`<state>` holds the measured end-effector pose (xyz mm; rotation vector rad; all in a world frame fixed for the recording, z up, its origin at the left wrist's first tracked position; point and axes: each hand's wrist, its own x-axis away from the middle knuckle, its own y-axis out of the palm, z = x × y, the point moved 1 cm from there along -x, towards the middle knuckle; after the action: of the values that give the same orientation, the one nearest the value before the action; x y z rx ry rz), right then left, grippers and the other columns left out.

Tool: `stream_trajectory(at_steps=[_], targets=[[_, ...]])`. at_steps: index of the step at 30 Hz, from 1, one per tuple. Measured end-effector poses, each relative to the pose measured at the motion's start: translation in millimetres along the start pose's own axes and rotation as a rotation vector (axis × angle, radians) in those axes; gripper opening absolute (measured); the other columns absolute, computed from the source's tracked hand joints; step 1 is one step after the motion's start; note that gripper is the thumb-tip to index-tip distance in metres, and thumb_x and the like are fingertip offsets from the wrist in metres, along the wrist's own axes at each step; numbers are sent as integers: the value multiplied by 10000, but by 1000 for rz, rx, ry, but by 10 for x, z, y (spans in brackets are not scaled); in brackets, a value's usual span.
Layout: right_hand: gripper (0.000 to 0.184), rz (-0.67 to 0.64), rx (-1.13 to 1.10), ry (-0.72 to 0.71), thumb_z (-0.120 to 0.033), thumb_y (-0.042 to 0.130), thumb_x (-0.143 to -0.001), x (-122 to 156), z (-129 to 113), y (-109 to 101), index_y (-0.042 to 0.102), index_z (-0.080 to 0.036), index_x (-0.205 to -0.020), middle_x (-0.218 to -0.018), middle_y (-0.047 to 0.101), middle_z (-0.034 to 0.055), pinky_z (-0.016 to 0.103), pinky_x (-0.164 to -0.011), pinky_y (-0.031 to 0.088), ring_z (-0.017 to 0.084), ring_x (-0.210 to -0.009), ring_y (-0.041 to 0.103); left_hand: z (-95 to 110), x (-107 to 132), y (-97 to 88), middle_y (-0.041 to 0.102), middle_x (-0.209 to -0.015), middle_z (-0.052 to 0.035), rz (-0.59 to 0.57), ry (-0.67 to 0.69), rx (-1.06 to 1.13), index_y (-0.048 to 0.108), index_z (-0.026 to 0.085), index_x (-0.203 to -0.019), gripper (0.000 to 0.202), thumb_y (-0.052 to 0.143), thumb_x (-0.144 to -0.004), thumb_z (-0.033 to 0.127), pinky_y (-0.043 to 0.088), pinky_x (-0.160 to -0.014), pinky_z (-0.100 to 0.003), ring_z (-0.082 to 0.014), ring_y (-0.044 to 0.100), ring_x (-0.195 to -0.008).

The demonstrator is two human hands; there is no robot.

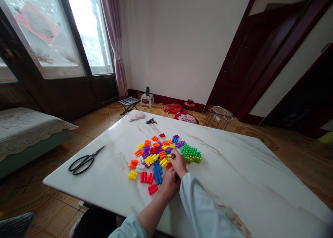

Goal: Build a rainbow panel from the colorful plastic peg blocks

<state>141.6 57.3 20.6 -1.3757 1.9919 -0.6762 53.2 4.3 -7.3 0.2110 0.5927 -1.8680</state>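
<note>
My right hand (179, 164) reaches into the right side of a pile of colourful plastic pieces. Its thumb and fingers pinch a small lime-green plastic piece (169, 156). Just below it, close to the table edge, my left hand (169, 185) is closed, its fingertips mostly hidden; what they hold cannot be made out. Blue pieces (157, 174) and red pieces (153, 189) lie left of that hand. Yellow pieces (151, 160), orange, purple and white ones are scattered beyond. Right of my right hand, green and lime pieces stand packed together in a block (191, 153).
Black-handled scissors (83, 163) lie on the left of the white marble-patterned table (234, 168). A dark small tool (151, 120) and a blurred pinkish packet (135, 116) rest at the far edge. Stools (147, 100) stand on the floor beyond.
</note>
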Motion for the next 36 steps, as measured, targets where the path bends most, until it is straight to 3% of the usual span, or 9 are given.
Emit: stream_trajectory(at_steps=[10,14,16,20,23,27,31,36], targets=[[132,39,-118,-58,-164,600,-638,68,1,-63,611,-226,-754,-718,661,-20,268,-619,474,155,-631,612,-40,12,12,669,-987,-120,2,46,-28,691,154,-909,305,498,-704,38,492,-820,-352,-245,614,-925],[144,130,-241,-28,-237,557,-707,188,59,-241,610,-196,-835,-810,681,30,308,-708,502,170,-716,628,-66,14,9,666,-916,-119,-10,1,-103,658,144,-887,205,478,-792,118,491,-797,-362,-241,620,-885],[187,165,-411,16,-288,565,-721,297,129,-380,610,-175,-863,-821,683,55,308,-680,513,183,-733,635,-42,26,-14,668,-954,-121,16,-49,-105,627,145,-989,227,444,-864,195,487,-813,-368,-239,625,-904],[249,68,-573,79,-322,593,-709,533,308,-632,630,-156,-891,-800,681,66,264,-532,496,174,-640,627,17,57,-64,665,-1002,-102,85,-131,-68,483,168,-1270,382,398,-932,324,483,-821,-365,-221,631,-892],[221,-6,-536,59,-284,596,-691,651,423,-710,656,-160,-864,-792,675,56,258,-547,496,157,-629,600,5,56,-53,663,-901,-73,31,-94,-94,540,180,-1209,344,423,-922,329,485,-767,-337,-203,621,-811],[240,15,-541,48,-283,585,-703,730,494,-646,665,-167,-897,-862,682,70,287,-611,526,168,-685,607,-75,37,-1,633,-785,-44,-28,-9,-138,632,173,-930,159,539,-835,261,472,-657,-278,-172,586,-710],[331,148,-586,139,-343,655,-684,827,493,-509,630,-170,-965,-974,679,92,291,-616,539,179,-725,639,-138,38,23,632,-748,-33,5,-37,-102,617,165,-897,126,565,-787,197,470,-625,-261,-161,583,-681],[428,155,-569,215,-380,701,-655,954,481,-370,617,-161,-1013,-834,691,77,291,-551,525,209,-688,650,-148,41,14,649,-764,-37,-35,-18,-66,641,169,-867,170,541,-746,102,482,-657,-256,-154,598,-697]])
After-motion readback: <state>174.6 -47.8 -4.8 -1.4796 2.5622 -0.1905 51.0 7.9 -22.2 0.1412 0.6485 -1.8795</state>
